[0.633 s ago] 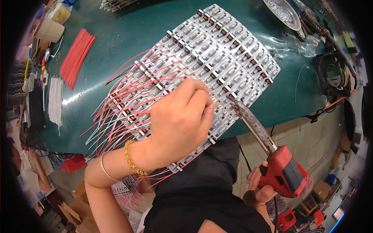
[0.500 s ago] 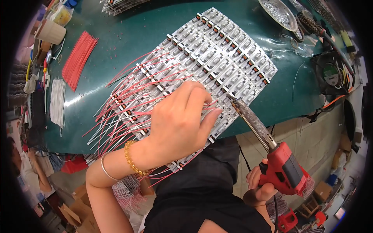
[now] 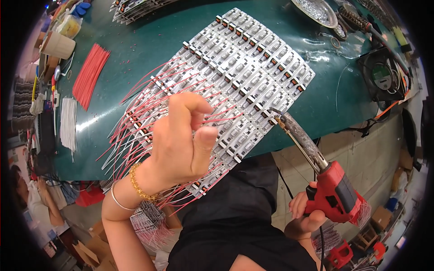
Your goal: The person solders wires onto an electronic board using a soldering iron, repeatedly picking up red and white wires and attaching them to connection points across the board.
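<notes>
- One head view: circuit-board panel [image 3: 257,65] mid-frame, long axis lower left to upper right.
- Your left hand [image 3: 181,144], over the panel's lower-left half: thumb and forefinger parted; red wire [image 3: 230,118] runs rightward beside them.
- Your right hand [image 3: 307,214], lower right: wrapped round soldering iron [image 3: 334,192]; tip nearer the wire's right end than your left fingers' far side.

The left hand [image 3: 178,144] has moved toward the left of the frame, away from the soldering iron [image 3: 303,135]. Its fingers [image 3: 187,102] have parted wider, exposing a red wire [image 3: 228,119] near frame centre.
</notes>
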`<move>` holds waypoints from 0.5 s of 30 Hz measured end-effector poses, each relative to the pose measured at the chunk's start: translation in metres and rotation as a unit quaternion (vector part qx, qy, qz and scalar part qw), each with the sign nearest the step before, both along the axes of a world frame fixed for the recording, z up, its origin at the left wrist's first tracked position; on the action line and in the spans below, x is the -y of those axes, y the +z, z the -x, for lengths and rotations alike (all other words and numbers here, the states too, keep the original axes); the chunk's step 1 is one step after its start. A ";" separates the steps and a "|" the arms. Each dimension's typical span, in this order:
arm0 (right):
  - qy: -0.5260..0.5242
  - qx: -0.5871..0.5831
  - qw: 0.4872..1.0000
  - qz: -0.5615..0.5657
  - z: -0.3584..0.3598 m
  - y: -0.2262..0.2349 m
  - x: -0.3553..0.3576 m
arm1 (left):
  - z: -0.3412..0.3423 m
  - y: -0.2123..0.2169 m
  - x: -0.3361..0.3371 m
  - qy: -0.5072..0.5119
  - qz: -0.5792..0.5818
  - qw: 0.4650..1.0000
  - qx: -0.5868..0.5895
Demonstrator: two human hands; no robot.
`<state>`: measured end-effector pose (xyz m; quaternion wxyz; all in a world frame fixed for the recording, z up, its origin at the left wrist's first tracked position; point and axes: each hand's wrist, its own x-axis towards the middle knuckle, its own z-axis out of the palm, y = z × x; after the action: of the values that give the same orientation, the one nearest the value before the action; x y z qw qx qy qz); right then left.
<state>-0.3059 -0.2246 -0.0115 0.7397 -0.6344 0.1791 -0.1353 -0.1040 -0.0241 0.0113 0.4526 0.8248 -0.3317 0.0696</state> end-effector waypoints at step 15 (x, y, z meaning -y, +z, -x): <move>0.100 0.023 0.995 0.002 0.017 -0.017 0.017 | 0.010 -0.013 0.033 0.000 -0.164 0.983 0.088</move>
<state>-0.3230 -0.2419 -0.0289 0.7524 -0.6470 0.0976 -0.0760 -0.1138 -0.0568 -0.0017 0.2801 0.8786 -0.3769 0.0867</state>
